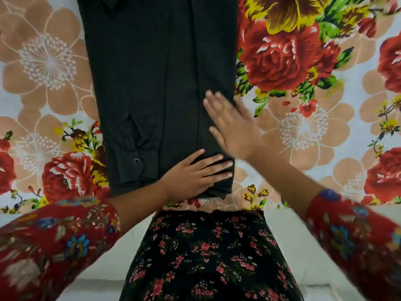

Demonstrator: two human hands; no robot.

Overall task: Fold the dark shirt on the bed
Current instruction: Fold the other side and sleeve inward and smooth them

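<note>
Two flat hands smooth the dark shirt, a long panel on the floral bedsheet: left hand presses the hem, right hand blurred, gripping nothing. Next, probably, hem toward collar.

A flowered sheet is spread on every side of the grip. A large red rose is printed above and to the right of it, another rose to its left, and a peach bloom well up-left. Below the grip a dark skirt with small pink flowers is seen, flanked by a left sleeve and a right sleeve, both red and patterned.
</note>
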